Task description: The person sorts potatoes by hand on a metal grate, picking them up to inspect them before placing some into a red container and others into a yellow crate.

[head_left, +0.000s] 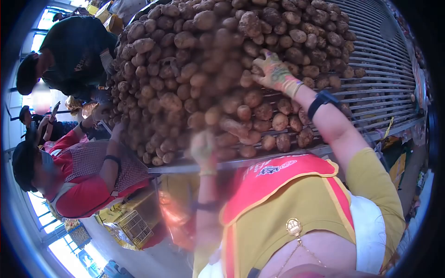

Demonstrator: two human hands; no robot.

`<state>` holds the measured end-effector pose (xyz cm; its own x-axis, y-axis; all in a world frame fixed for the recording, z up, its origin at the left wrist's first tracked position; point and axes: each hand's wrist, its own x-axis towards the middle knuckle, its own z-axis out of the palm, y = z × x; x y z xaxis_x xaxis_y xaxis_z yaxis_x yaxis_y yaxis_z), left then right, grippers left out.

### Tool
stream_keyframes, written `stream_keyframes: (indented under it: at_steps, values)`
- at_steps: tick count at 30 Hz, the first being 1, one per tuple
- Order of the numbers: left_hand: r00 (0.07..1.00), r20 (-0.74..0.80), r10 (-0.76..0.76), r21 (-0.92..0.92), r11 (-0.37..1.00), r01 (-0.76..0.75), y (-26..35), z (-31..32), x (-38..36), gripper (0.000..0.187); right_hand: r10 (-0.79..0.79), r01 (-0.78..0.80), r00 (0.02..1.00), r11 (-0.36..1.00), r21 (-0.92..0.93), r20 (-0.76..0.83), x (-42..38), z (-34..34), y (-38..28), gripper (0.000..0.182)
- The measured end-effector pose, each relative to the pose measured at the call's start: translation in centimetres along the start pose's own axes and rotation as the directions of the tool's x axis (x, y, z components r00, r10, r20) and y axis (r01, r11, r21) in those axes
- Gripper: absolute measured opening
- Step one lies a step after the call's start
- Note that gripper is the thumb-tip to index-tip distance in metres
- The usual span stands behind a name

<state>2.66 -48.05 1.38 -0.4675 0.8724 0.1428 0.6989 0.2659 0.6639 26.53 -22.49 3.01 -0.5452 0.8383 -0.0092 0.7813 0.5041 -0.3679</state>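
Note:
A big heap of brown potatoes (pixel 194 69) lies on a metal table of parallel bars (pixel 389 83). My right hand (pixel 276 72), in a patterned glove with a black watch on the wrist, lies on the potatoes at the heap's right side, fingers spread over them. My left hand (pixel 204 148), also gloved, is blurred by motion at the heap's near edge, just above the table's metal rim (pixel 194 167). Whether it holds a potato cannot be made out. I wear a yellow shirt and a red apron.
A person in red with a checked apron (pixel 88 180) stands at the left, one hand on the heap. Another person in a dark shirt and cap (pixel 69 51) bends over the far left. A yellow crate (pixel 132 227) and an orange mesh sack (pixel 174 213) sit below the table.

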Motion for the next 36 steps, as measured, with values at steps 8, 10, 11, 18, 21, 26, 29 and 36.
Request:
stream_keyframes:
  at_steps: [8, 10, 11, 18, 21, 26, 29, 36]
  values:
    - [0.96, 0.013, 0.281, 0.382, 0.885, -0.264, 3.8, 3.8, 15.7, 0.049, 0.021, -0.133, 0.963, 0.904, 0.406, 0.268, 0.8, 0.6, 2.2, 0.047]
    - [0.968, -0.003, 0.25, 0.418, 0.88, -0.226, 3.8, 5.0, 16.3, 0.054, -0.091, 0.074, 0.996, 0.849, 0.523, 0.008, 0.1, 2.5, 3.7, 0.034]
    - [0.957, -0.043, 0.286, 0.359, 0.899, -0.252, 3.8, 5.3, 15.8, 0.052, -0.171, 0.173, 0.984, 0.872, 0.458, -0.045, -1.6, 2.1, 3.4, 0.028]
    - [0.95, 0.022, 0.311, -0.023, 0.95, -0.311, 0.8, 5.4, 9.5, 0.03, -0.073, 0.108, 0.982, 0.973, 0.203, -0.173, -10.7, -0.7, 1.2, 0.021]
    - [0.932, 0.136, 0.336, -0.077, 0.942, -0.328, -1.0, 5.8, 7.4, 0.026, 0.169, -0.155, 0.984, 0.964, 0.214, -0.05, -8.3, -1.8, 0.3, 0.034]
    - [0.884, 0.265, 0.385, 0.031, 0.913, -0.407, 1.3, 2.7, 5.5, 0.042, 0.057, -0.049, 0.997, 0.986, -0.161, 0.046, -4.3, 1.1, -2.5, 0.036]
    - [0.881, 0.327, 0.342, 0.055, 0.924, -0.379, 0.8, 2.2, 4.5, 0.054, 0.111, -0.09, 0.992, 0.96, -0.264, 0.066, -4.8, 2.8, -2.9, 0.036]
    - [0.996, 0.033, 0.081, -0.3, 0.951, -0.068, -1.4, 3.4, 8.8, 0.041, 0.098, -0.105, 0.994, 0.97, -0.219, -0.044, -11.2, 1.1, -0.8, 0.035]
